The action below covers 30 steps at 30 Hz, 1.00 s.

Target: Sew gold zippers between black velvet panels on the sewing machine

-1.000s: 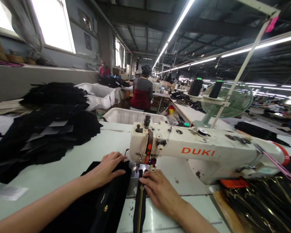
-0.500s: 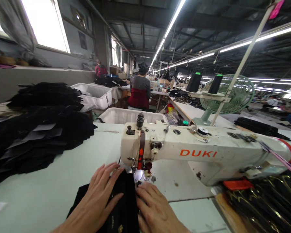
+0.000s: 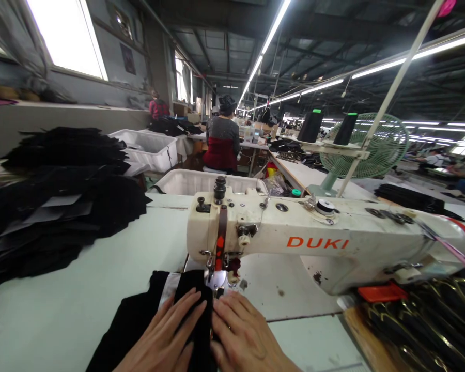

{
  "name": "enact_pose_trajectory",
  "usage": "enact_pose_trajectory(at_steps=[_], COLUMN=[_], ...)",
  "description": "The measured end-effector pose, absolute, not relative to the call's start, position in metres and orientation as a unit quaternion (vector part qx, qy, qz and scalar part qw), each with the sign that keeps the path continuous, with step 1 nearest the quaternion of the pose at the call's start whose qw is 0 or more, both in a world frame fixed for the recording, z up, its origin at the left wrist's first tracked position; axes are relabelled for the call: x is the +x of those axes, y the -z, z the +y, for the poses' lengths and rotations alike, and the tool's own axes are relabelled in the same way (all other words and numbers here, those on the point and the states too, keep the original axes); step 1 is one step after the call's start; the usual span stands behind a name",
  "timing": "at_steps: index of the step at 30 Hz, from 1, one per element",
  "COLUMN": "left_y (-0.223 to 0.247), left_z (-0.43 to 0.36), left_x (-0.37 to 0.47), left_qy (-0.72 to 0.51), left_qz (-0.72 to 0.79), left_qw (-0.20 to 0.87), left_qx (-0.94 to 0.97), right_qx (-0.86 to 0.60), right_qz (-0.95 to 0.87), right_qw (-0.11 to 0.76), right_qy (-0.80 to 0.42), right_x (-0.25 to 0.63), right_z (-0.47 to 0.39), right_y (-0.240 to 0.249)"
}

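Note:
A black fabric piece (image 3: 120, 315) with a white strip (image 3: 170, 288) near its top edge lies at the needle end of a white DUKI sewing machine (image 3: 271, 227). My left hand (image 3: 174, 325) rests on this cloth with its fingers stretched out flat, left of the presser foot. Close beside it, my right hand (image 3: 248, 328) has its fingers together and bent over the cloth's right edge, just below the foot. Its thumb is hidden. A lamp lights the metal needle plate (image 3: 219, 279).
Black cut pieces (image 3: 62, 201) are stacked at left. At right lie black strips with gold lines (image 3: 437, 320) and a red tray (image 3: 382, 292). Behind the machine are white bins (image 3: 209, 181), thread cones (image 3: 310, 126), a green fan (image 3: 387, 144) and a seated person (image 3: 222, 137).
My left hand has drawn back toward me and lies flatter on the cloth. The cloth now spreads further left, and its white strip shows. My right hand stays at the edge.

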<state>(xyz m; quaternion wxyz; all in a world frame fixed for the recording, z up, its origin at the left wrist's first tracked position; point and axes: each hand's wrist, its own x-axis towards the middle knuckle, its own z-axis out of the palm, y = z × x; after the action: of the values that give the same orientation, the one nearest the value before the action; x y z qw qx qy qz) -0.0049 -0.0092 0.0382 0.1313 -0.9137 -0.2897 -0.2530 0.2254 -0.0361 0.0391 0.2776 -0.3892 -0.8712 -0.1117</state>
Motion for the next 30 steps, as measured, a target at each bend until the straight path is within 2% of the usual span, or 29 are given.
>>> enact_pose_trajectory(at_steps=[8,14,21,30], left_y=[-0.031,-0.043,-0.055,-0.064], left_z=[-0.006,-0.005,-0.005,-0.006], left_x=[-0.007,-0.002,0.000,0.002], left_qy=[0.240,0.226,0.219,0.200], left_qz=[-0.325,-0.284,-0.265,-0.264], left_qw=[0.146,0.132,0.134,0.134], left_qx=[-0.903,-0.922,-0.930,-0.934], right_qx=[-0.381,-0.384,-0.380,-0.388], right_qz=[-0.858,-0.863,-0.844,-0.860], right_qw=[0.305,0.288,0.342,0.307], right_qy=[0.159,0.159,0.161,0.126], right_x=[0.225,0.225,0.223,0.228], right_z=[-0.036,-0.035,-0.035,-0.036], right_y=[-0.033,-0.027,-0.036,-0.029])
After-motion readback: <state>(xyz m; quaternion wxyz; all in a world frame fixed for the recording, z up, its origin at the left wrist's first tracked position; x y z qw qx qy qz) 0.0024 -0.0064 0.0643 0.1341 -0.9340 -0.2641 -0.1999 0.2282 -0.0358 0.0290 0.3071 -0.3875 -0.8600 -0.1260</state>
